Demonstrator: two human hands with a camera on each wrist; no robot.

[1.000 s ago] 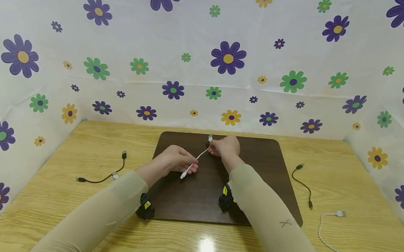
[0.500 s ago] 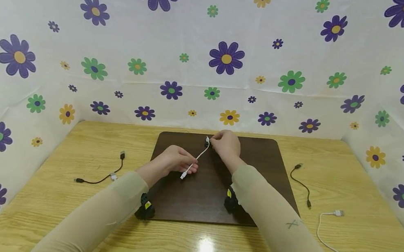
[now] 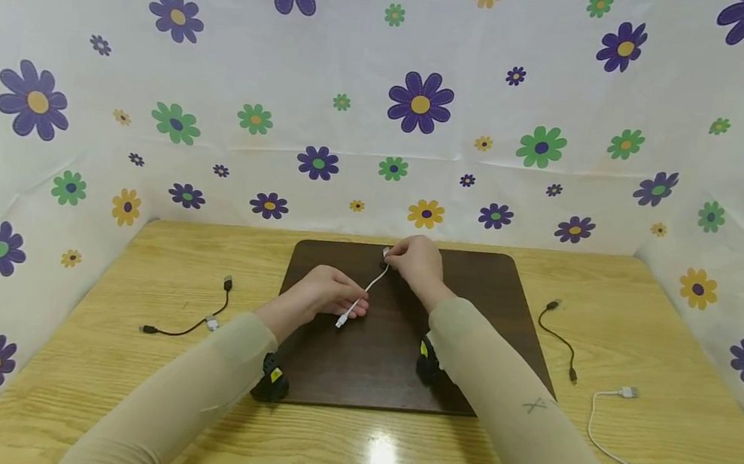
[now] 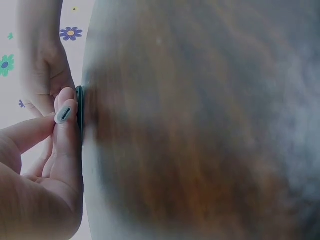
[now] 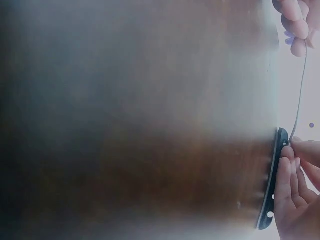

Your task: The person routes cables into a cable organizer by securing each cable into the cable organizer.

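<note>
A white USB cable (image 3: 377, 278) stretches slantwise between both hands above a dark brown board (image 3: 385, 362). My left hand (image 3: 325, 293) pinches it near its lower end, where a white plug (image 3: 341, 321) pokes out past the fingers. The left wrist view shows that plug's slotted oval tip (image 4: 64, 115) between thumb and fingers. Close to the board's far edge, my right hand (image 3: 419, 263) pinches the cable's other end, partly covering the plug there. Just below those fingertips sits a small black piece (image 3: 383, 265), mostly hidden. A long dark strip (image 5: 270, 185) runs beside the right fingers in the right wrist view.
On the wooden table (image 3: 190, 409), a black cable (image 3: 188, 330) with a white tag lies left of the board. To the right lie another black cable (image 3: 567, 347) and, nearer, a white cable (image 3: 591, 421). A flowered cloth (image 3: 329, 122) hangs behind.
My right hand has shifted slightly away from me, and its fingertips have moved up the cable onto the far plug. My left hand keeps its pinch and has hardly moved.
</note>
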